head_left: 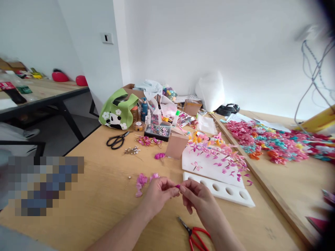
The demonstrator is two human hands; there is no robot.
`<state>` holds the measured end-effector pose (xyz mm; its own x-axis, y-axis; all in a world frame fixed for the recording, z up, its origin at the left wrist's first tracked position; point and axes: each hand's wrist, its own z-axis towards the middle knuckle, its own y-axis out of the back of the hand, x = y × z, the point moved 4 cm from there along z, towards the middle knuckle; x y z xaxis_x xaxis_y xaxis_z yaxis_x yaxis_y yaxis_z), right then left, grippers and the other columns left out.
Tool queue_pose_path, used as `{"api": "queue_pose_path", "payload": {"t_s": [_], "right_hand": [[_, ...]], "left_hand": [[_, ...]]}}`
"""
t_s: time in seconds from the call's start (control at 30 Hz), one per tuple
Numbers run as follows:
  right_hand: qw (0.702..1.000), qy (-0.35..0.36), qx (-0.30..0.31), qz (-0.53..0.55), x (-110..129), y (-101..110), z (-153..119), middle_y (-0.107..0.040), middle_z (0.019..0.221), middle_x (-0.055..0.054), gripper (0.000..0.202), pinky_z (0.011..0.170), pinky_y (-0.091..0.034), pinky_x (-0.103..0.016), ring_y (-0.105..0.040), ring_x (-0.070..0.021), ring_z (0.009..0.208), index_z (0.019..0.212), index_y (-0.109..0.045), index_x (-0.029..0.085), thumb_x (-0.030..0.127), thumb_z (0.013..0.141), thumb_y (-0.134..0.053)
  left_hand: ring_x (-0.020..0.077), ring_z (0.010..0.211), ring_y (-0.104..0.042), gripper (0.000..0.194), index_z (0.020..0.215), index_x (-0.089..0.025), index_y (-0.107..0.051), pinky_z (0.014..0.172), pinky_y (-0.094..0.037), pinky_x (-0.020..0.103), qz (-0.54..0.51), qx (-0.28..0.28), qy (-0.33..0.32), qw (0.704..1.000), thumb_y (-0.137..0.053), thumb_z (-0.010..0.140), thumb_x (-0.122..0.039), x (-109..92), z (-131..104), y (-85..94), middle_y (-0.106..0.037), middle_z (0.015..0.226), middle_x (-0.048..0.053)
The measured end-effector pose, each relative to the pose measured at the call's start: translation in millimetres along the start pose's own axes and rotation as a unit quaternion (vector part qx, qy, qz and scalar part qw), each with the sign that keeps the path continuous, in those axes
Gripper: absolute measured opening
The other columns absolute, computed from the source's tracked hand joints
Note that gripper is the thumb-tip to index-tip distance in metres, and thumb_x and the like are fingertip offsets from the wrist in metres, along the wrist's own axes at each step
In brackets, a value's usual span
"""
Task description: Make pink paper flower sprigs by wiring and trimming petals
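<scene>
Between the fingertips of my left hand [161, 192] and my right hand [195, 194] is a tiny magenta piece [178, 186], too small to name. Both hands are closed in a pinch on it, above the wooden table. Pink-purple petals [141, 180] lie just left of my left hand, with a small white bead [129, 177] further left. Below my right hand rest red-handled pliers [195, 235]. A white foam block with round holes [229, 190] sits behind and to the right of it, and pink flower sprays [222, 158] lie on the foam beyond.
Black scissors [117, 140], white-beaded stems [133, 150] and magenta flowers [159, 156] lie further back. A bead box [157, 131] and a green panda bag [116, 113] stand behind them. A wooden strip [258, 174] separates the heap of colourful flowers [274, 141] at the right.
</scene>
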<state>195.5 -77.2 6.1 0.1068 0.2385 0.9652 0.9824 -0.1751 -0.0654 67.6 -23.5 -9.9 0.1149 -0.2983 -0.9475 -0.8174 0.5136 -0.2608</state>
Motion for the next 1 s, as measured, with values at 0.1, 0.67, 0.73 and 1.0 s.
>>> {"api": "queue_pose_path", "payload": {"t_s": [0.1, 0.67, 0.73, 1.0], "right_hand": [[0.998, -0.021, 0.025, 0.05, -5, -3, 0, -0.054, 0.055, 0.002, 0.042, 0.038, -0.034, -0.018, -0.045, -0.0079, 0.046, 0.072, -0.056, 0.016, 0.054, 0.07, -0.073], [0.995, 0.0, 0.051, 0.081, -13, -6, 3, -0.063, 0.066, -0.002, 0.029, 0.06, -0.047, -0.028, -0.057, -0.0152, 0.065, 0.075, -0.059, 0.018, 0.043, 0.073, -0.075], [0.997, 0.001, 0.046, 0.055, -13, -4, 2, -0.062, 0.065, -0.002, 0.029, 0.059, -0.047, -0.028, -0.057, -0.0153, 0.064, 0.073, -0.06, 0.018, 0.043, 0.071, -0.076], [0.977, -0.034, 0.121, -0.175, -29, 23, -21, -0.064, 0.072, -0.007, 0.037, 0.06, -0.049, -0.029, -0.059, -0.0186, 0.066, 0.078, -0.064, 0.018, 0.055, 0.081, -0.06]], "left_hand": [[0.0134, 0.06, -0.055, 0.03, 0.075, -0.011, -0.068, 0.061, -0.042, 0.027, -0.023, 0.014, 0.005, 1.0, -0.073, 0.069, -0.041, -6, -2, 0.3, -0.067, 0.066, 0.005], [0.0108, 0.056, -0.049, 0.027, 0.085, -0.013, -0.062, 0.057, -0.037, 0.025, 0.0, 0.053, 0.025, 0.998, -0.063, 0.076, -0.038, -1, -3, 0.2, -0.057, 0.062, -0.001], [0.0111, 0.057, -0.049, 0.018, 0.083, -0.013, -0.063, 0.058, -0.038, 0.025, 0.024, 0.039, 0.028, 0.999, -0.062, 0.075, -0.03, 2, -3, -0.4, -0.057, 0.064, -0.001], [0.0147, 0.062, -0.056, 0.013, 0.081, -0.018, -0.071, 0.057, -0.04, 0.024, 0.203, 0.076, 0.023, 0.976, -0.059, 0.075, -0.019, 14, -18, -14.4, -0.066, 0.067, 0.002]]}}
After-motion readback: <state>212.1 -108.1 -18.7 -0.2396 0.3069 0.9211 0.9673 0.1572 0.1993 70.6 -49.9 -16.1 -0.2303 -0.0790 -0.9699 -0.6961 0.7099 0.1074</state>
